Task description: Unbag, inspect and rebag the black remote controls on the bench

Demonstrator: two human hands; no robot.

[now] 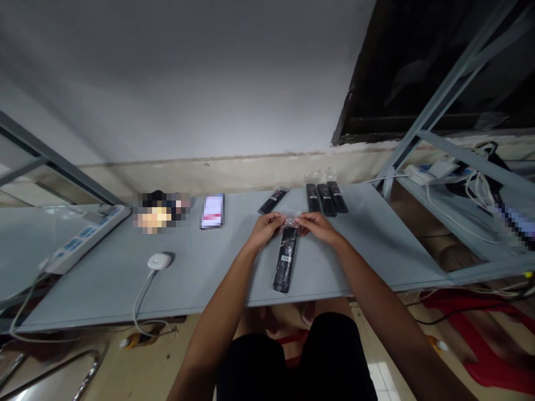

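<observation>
**Desk:** What do the hands hold at centre frame?

**Photographer:** A person seated at a grey table (376, 245) pinches the top end of a clear plastic bag (291, 218). The left hand (267, 227) grips it from the left and the right hand (317, 225) from the right. Both sets of fingertips are closed on the film and nearly meet.

**Desk:** And inside the bag?

**Photographer:** A black remote control (286, 259) with a small white label on its face. It lies lengthwise on the tabletop in the middle of the frame, just below the two hands. Its lower end points toward the table's near edge.

**Desk:** What lies behind?

**Photographer:** Just above the right hand, three black remotes (326, 198) lie side by side near the table's far edge. To their left a single black remote (273, 201) lies at an angle, apart from the three. Further left a smartphone (213, 211) lies flat with its screen lit, beside a pixelated patch.

**Desk:** The left half?

**Photographer:** A small white round device (159, 260) rests on the table, its cable trailing over the near edge. At far left sits a long white power strip (86, 236) with blue markings.

**Desk:** The right?

**Photographer:** A grey metal shelf frame (443, 98) rises at upper right, with white cables (472, 186) heaped on its shelf.
</observation>
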